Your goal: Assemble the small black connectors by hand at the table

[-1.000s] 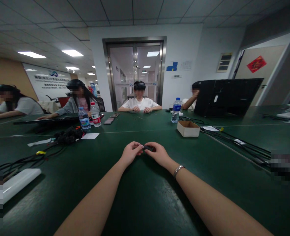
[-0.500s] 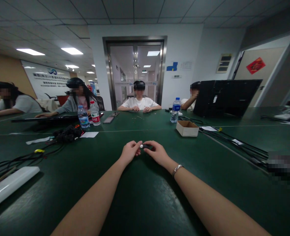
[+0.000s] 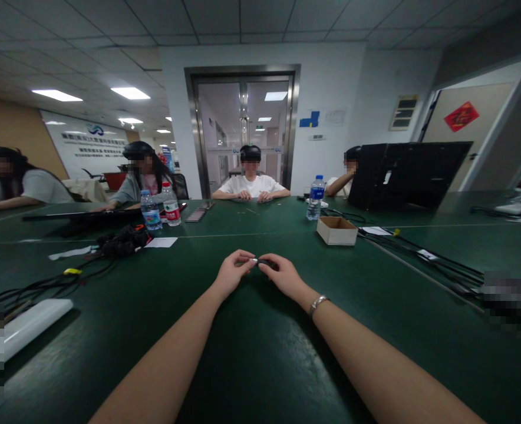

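Note:
Over the green table (image 3: 260, 365), both my hands meet at a small dark object (image 3: 266, 262) with a shiny silver end. My left hand (image 3: 234, 272) pinches the silver end between thumb and fingers. The dark end is gripped by my right hand (image 3: 283, 274), whose fingers curl over it and hide part of it. What the object is, I cannot make out. A metal bracelet (image 3: 319, 305) circles my right wrist.
An open box (image 3: 336, 231) and a water bottle (image 3: 315, 198) stand to the right, near black cables (image 3: 446, 265). Two bottles (image 3: 171, 205) and a black bundle (image 3: 121, 240) are at left. A person in white (image 3: 251, 185) sits opposite; others sit nearby.
My left fingers have shifted slightly on the silver end, and the thumb now lies straighter along it. Both hands stay in about the same place.

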Motion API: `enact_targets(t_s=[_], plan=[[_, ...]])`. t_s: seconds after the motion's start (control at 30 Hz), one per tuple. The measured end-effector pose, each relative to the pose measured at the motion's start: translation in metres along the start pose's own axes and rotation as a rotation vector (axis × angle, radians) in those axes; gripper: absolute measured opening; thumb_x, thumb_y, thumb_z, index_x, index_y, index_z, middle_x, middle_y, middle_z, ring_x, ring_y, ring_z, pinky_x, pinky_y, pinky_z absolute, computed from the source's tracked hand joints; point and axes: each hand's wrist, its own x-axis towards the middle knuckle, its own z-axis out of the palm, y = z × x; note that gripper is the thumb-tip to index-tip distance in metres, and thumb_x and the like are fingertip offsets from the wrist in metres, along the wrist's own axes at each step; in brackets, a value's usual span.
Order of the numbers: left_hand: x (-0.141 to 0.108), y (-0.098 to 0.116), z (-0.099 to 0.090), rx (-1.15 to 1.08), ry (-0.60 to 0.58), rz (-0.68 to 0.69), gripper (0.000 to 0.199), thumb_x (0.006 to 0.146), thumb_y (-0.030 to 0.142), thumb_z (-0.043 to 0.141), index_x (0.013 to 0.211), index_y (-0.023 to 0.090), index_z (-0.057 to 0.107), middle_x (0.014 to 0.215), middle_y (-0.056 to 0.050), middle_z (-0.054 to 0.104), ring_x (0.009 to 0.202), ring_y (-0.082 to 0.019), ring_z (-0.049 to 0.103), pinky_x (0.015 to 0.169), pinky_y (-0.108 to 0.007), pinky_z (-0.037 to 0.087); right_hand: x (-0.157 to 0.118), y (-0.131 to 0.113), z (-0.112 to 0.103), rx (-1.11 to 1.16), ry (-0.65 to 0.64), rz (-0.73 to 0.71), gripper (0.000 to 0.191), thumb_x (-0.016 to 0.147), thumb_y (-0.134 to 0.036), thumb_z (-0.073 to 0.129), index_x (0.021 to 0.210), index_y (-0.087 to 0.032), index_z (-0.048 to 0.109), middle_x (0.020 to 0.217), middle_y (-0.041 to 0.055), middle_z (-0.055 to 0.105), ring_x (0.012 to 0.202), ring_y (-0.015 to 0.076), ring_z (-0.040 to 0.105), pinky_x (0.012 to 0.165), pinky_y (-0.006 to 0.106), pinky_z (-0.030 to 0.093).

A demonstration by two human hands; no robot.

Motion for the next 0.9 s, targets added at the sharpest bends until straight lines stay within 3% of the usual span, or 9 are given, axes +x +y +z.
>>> enact_targets(t_s=[0.17, 0.23, 0.33, 0.47, 0.67, 0.9], plan=[[0.0013, -0.0012, -0.0001, -0.109, 0.005, -0.029, 0.044, 0.065, 0.032, 0.077, 0.105, 0.020, 0.062, 0.102, -0.007, 0.064, 0.088, -0.017, 0.063, 0.080, -0.030, 0.048, -0.0003, -0.0002, -0.0001, 0.029, -0.013, 0.021, 0.031, 0.083, -0.041, 0.055, 0.103, -0.020, 0.066, 0.080, 0.0024, 0.063, 0.067, 0.0127, 0.055, 0.062, 0.026, 0.045], [0.0034, -0.0019, 0.0011, -0.149, 0.068, -0.104, 0.046, 0.069, 0.037, 0.073, 0.110, 0.020, 0.058, 0.100, -0.008, 0.063, 0.081, -0.015, 0.064, 0.073, -0.029, 0.050, -0.0006, -0.0010, -0.0001, 0.014, -0.012, 0.022, 0.030, 0.083, -0.040, 0.054, 0.103, -0.020, 0.065, 0.081, 0.0025, 0.063, 0.067, 0.0126, 0.055, 0.062, 0.026, 0.045], [0.0058, -0.0025, 0.0028, -0.086, 0.097, -0.184, 0.035, 0.075, 0.045, 0.065, 0.092, 0.015, 0.059, 0.080, -0.005, 0.062, 0.064, -0.012, 0.061, 0.058, -0.024, 0.046, -0.0006, -0.0021, -0.0001, -0.009, -0.013, 0.021, 0.030, 0.083, -0.038, 0.054, 0.104, -0.019, 0.065, 0.082, 0.0028, 0.063, 0.067, 0.0124, 0.055, 0.062, 0.026, 0.045], [0.0043, -0.0014, 0.0029, 0.072, 0.028, -0.108, 0.033, 0.076, 0.047, 0.062, 0.076, 0.014, 0.060, 0.064, 0.000, 0.056, 0.056, -0.010, 0.053, 0.051, -0.022, 0.040, -0.0005, -0.0032, -0.0002, -0.014, -0.009, 0.013, 0.028, 0.082, -0.036, 0.055, 0.102, -0.019, 0.065, 0.083, 0.0031, 0.063, 0.068, 0.0125, 0.055, 0.063, 0.026, 0.046], [0.0023, -0.0023, -0.0005, 0.083, -0.011, 0.033, 0.026, 0.073, 0.038, 0.066, 0.088, 0.016, 0.066, 0.080, -0.003, 0.063, 0.072, -0.012, 0.055, 0.066, -0.025, 0.044, -0.0013, -0.0045, -0.0007, -0.032, -0.015, 0.019, 0.028, 0.083, -0.034, 0.055, 0.102, -0.018, 0.066, 0.081, 0.0031, 0.063, 0.069, 0.0130, 0.055, 0.064, 0.027, 0.047], [0.0038, -0.0051, -0.0018, 0.084, -0.034, 0.025, 0.029, 0.074, 0.038, 0.065, 0.093, 0.017, 0.065, 0.087, -0.005, 0.065, 0.079, -0.015, 0.059, 0.072, -0.028, 0.046, -0.0012, -0.0035, -0.0009, -0.065, -0.003, -0.010, 0.025, 0.083, -0.031, 0.056, 0.101, -0.019, 0.067, 0.084, 0.0032, 0.064, 0.073, 0.0140, 0.056, 0.069, 0.029, 0.047]])
